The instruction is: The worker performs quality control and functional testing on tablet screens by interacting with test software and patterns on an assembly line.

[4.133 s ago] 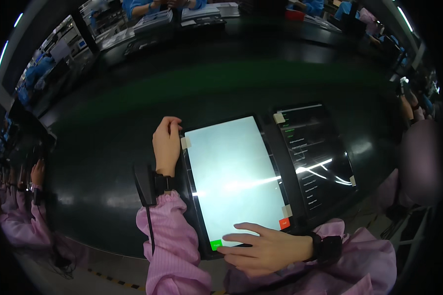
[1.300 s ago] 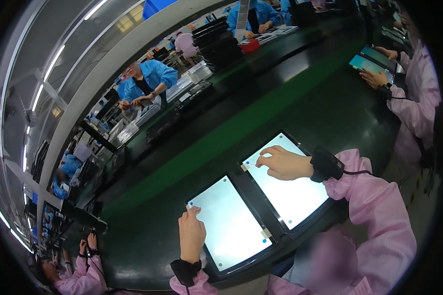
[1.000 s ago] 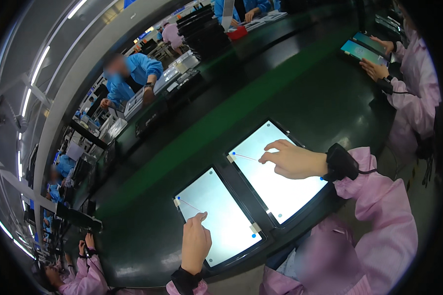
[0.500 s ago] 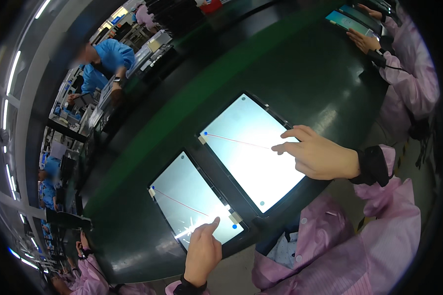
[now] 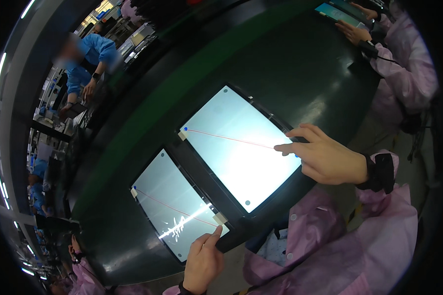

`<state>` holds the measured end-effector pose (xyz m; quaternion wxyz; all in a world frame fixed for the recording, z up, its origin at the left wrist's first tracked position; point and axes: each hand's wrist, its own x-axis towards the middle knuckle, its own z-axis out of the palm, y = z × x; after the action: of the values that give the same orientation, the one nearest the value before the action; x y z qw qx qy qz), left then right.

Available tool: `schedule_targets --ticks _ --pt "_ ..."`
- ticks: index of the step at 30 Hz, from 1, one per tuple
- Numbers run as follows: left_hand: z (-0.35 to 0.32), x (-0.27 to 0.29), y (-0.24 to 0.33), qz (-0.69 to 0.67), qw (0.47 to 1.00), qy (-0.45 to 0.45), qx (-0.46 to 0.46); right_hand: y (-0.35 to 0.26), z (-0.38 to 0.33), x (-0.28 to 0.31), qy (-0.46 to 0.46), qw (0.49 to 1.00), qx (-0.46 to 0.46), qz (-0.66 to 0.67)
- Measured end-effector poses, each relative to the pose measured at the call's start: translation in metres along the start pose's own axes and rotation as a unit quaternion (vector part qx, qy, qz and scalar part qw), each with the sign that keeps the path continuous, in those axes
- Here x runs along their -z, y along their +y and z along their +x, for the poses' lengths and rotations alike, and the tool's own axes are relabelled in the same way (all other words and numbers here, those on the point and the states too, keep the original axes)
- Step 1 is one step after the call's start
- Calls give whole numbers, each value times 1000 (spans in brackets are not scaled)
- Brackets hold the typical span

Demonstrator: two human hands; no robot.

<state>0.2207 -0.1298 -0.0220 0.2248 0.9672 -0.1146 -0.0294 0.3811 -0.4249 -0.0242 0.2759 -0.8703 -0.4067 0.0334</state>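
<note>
Two tablets with bright white screens lie side by side on a dark green table. On the left tablet (image 5: 165, 182), my left hand (image 5: 204, 263) presses its outstretched index finger near the lower right corner; the other fingers look curled. A thin red line runs there from a blue dot at the upper left corner. Above the right tablet (image 5: 231, 162), my right hand (image 5: 330, 155) is spread, its index fingertip at the end of another red line. Part of a blue dot shows beside that finger. Neither hand holds anything. Tan tape pieces stick to the tablets' edges.
The green table (image 5: 280, 64) curves away on both sides. At the far right, a person in a pink sleeve (image 5: 403, 73) handles another tablet (image 5: 339, 17). Across the table, a person in blue (image 5: 96, 49) leans over equipment. A pink-sleeved arm (image 5: 86, 275) shows at the lower left.
Both fingertips have slid to the right across the screens, and the red lines have lengthened. My left finger now covers the lower right blue dot. The whole view has shifted slightly.
</note>
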Motion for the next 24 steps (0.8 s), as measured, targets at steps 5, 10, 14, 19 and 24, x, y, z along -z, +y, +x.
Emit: schedule_targets --ticks 5,10,14,19,24 --pt "-5 -3 1 -11 999 32 -6 -4 -6 8 -17 1000 -7 0" --pt "-7 -7 -4 -11 998 57 -21 -9 -13 13 -25 999 -29 -29" --pt "-2 -3 -4 43 996 63 -44 -9 -23 21 -37 997 -44 -52" --pt "-2 9 -3 -8 1000 14 18 -7 -15 23 -15 997 -10 -68" --pt "28 46 -40 136 974 174 -44 5 16 30 98 994 -37 30"
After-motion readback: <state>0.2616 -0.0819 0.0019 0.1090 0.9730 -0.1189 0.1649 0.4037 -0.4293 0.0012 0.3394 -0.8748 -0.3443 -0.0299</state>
